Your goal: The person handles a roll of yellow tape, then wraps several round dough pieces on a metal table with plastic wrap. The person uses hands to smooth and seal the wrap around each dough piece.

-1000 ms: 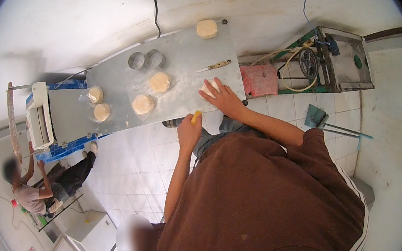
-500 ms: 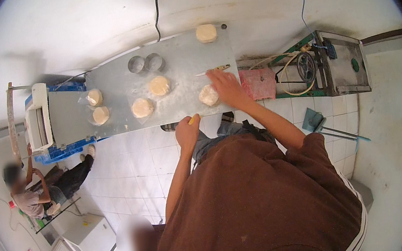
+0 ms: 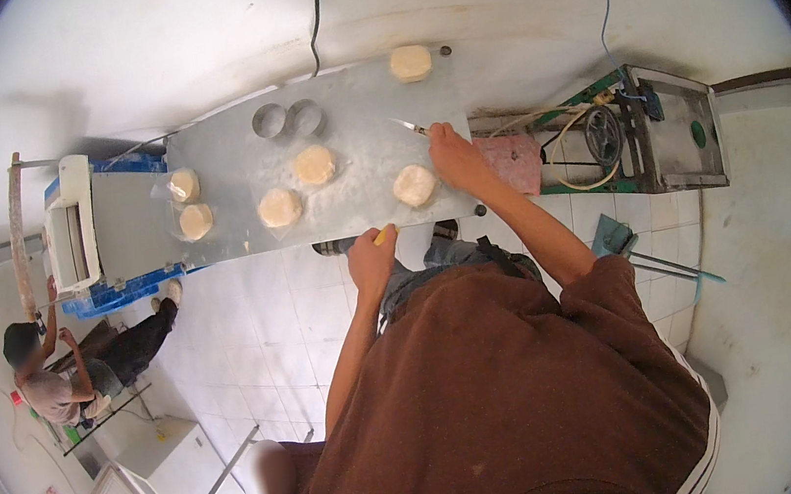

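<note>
My right hand (image 3: 457, 156) is closed around the handle of a knife (image 3: 409, 127), its blade pointing left over the metal table (image 3: 243, 172). Just below the blade and left of that hand sits a round, pale, dough-like piece (image 3: 415, 185). At the table's near edge my left hand (image 3: 372, 262) grips a small yellow object (image 3: 380, 237), mostly hidden by the fingers. Two more pale rounds lie left of centre, one farther back (image 3: 314, 165) and one nearer (image 3: 279, 208) on clear plastic. Behind them stand two metal rings (image 3: 287, 120) side by side.
Two pale rounds (image 3: 190, 203) on plastic lie at the table's left end, another (image 3: 411, 63) at its far right corner. A white machine (image 3: 75, 232) adjoins on the left. Right stand a pink sack (image 3: 512, 164) and a frame with a wheel (image 3: 603, 137). A person (image 3: 66, 376) is far left.
My right hand has taken hold of the knife that lay on the table and drawn slightly back to the right. My left hand stays at the near edge with the yellow object.
</note>
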`<control>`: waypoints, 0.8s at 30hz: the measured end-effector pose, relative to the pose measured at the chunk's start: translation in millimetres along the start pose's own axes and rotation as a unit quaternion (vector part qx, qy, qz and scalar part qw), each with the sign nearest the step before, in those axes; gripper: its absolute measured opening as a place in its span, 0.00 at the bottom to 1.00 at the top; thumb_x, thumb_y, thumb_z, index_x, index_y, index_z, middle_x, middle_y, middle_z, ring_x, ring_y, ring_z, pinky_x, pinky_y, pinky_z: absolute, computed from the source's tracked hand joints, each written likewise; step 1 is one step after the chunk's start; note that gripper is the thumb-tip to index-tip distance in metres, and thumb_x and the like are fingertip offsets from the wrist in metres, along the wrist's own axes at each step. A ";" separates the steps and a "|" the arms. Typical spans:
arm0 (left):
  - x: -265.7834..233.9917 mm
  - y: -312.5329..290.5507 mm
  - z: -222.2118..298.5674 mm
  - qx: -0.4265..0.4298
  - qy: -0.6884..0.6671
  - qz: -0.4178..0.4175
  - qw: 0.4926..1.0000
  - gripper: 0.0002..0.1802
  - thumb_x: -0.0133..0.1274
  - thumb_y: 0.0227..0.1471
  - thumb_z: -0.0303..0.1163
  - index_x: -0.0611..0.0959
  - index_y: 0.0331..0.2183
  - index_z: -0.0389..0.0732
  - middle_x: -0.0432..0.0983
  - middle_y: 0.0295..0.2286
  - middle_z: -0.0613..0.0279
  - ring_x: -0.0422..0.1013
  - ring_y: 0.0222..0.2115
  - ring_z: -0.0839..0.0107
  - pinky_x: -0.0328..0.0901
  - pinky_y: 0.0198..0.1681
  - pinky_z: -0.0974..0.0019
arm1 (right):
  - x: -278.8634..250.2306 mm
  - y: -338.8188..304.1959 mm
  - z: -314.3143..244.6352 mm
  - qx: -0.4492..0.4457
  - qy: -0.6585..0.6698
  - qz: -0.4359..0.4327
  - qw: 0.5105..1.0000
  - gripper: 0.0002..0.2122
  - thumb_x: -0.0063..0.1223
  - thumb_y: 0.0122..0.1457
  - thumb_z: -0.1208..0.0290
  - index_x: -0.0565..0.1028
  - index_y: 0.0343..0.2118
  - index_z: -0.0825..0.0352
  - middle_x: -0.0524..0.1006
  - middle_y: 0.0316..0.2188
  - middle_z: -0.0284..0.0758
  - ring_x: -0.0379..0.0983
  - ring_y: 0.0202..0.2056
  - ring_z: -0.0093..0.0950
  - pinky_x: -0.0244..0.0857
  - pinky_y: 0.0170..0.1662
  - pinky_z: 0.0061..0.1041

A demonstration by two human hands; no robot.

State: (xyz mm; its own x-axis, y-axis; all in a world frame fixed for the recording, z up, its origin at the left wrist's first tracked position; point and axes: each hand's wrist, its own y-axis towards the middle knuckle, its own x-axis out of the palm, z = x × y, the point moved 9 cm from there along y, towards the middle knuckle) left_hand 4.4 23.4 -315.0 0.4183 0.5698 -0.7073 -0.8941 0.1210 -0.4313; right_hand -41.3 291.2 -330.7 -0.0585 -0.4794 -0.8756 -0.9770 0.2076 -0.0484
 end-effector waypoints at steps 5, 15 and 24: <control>0.6 1.0 1.1 -0.001 0.002 -0.008 1.000 0.30 0.56 0.57 0.56 0.90 0.34 0.35 0.83 0.29 0.38 0.80 0.34 0.40 0.73 0.40 0.47 | -13.2 -49.2 -49.0 -0.011 0.147 -0.099 0.984 0.10 0.42 0.68 0.72 0.67 0.48 0.72 0.79 0.43 0.58 0.76 0.43 0.62 0.70 0.47 0.56; 0.1 0.8 2.3 -0.002 0.025 -0.013 1.000 0.29 0.56 0.57 0.56 0.90 0.35 0.37 0.83 0.29 0.39 0.80 0.35 0.40 0.73 0.41 0.46 | -1.5 -105.0 -73.8 -0.005 0.076 -0.261 0.962 0.25 0.46 0.64 0.76 0.61 0.64 0.69 0.80 0.43 0.59 0.79 0.41 0.58 0.71 0.45 0.55; 2.6 1.7 -0.7 -0.001 0.029 -0.002 1.000 0.30 0.55 0.57 0.57 0.90 0.35 0.36 0.83 0.29 0.39 0.81 0.34 0.39 0.73 0.41 0.46 | 3.6 -113.7 -75.0 -0.088 0.046 -0.232 0.968 0.31 0.47 0.62 0.74 0.58 0.70 0.63 0.67 0.63 0.60 0.80 0.40 0.56 0.74 0.45 0.52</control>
State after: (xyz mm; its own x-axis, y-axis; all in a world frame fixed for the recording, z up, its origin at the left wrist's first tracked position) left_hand 4.1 24.5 -318.0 0.4310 0.5213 -0.7365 -0.8919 0.1226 -0.4352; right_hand 54.2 201.9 -292.4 0.3846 -0.5613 -0.7328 -0.9218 -0.1924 -0.3364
